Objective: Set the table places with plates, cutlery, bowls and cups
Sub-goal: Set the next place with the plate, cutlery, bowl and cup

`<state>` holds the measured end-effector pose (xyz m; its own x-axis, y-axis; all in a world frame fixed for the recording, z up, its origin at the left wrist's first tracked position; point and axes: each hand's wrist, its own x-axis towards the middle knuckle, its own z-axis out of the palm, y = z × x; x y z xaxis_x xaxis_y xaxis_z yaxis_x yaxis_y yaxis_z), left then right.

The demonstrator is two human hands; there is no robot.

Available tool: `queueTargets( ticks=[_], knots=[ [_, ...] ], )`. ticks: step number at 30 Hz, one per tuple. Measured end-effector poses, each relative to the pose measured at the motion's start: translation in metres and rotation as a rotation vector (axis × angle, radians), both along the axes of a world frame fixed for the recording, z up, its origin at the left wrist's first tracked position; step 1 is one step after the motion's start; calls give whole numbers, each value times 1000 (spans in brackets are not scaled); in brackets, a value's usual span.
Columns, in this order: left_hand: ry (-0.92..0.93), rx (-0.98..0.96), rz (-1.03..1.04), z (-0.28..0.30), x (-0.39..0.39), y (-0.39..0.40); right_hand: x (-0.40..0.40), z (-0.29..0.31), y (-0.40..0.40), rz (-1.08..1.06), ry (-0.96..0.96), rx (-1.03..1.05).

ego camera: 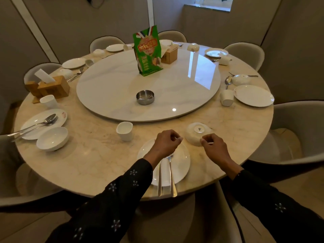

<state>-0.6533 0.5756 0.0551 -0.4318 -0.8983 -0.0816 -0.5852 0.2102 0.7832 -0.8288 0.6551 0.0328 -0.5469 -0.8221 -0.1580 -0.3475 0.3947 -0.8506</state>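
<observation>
**Round dining surface, near place setting in hand**

Surface (91, 160): round, pale marble, filling most of the frame, ringed by upholstered chairs.

Turntable (122, 85): large white disc at centre. On it: a steel ashtray (145, 97) toward the near edge, a green snack bag (148, 51) standing upright toward the far side, and a wooden tissue box (169, 54) just right of the bag.

Near setting, lower centre of the frame: white plate (182, 162) at the surface edge, with cutlery (172, 176) lying on it, handles reaching over the near rim. An upturned bowl (197, 133), foot ring upward, sits just beyond and to the right of the plate. A white cup (124, 131) stands upright to the upper left of the plate.

Left hand (165, 142): over the far part of the plate, fingers curled loosely inward; whether they pinch anything cannot be told.

Right hand (213, 146): at the near edge of the upturned bowl, fingers bent, tips close to the rim; contact cannot be told.

Left setting, mid-left of the frame: plate with spoon and fork (43, 122) across it, an upright bowl (52, 138) just below it.

Right setting, mid-right: plate (254, 95), cup lying on its side (226, 97), upturned bowl and spoon beyond.

Further plates, bowls and cups lie around the far rim.
</observation>
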Motion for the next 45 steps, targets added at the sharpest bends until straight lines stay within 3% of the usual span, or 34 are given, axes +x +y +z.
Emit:
queueTargets(
  ticks=[4, 10, 17, 22, 25, 28, 30, 36, 40, 43, 45],
  knots=[
    [10, -6, -49, -6, -47, -12, -29, -7, -8, 11, 26, 92],
    [-141, 97, -10, -32, -92, -36, -44, -17, -23, 114, 52, 144],
    [-212, 180, 49, -57, -110, -49, -54, -37, -45, 113, -136, 147],
    [29, 292, 258, -56, -112, -55, -63, -35, -53, -6, -421, 110],
    [348, 574, 409, -51, -107, -55, -65, -38, -49, -52, -504, 59],
    [650, 756, 305, -42, -99, -52, -65, -37, -42, -77, -613, 30],
    [664, 707, 162, -32, -96, -47, -68, -32, -38, -86, -713, 38],
    [235, 290, -259, -5, -90, -26, -75, -19, -30, -104, -1021, 122],
    [72, 35, -451, -2, -86, -12, -68, -13, -26, -161, -1066, 62],
    [98, -67, -403, 1, -80, -4, -61, -9, -27, -229, -951, 46],
    [191, -134, -135, 1, -76, -2, -57, -8, -27, -274, -788, 39]
  ],
)
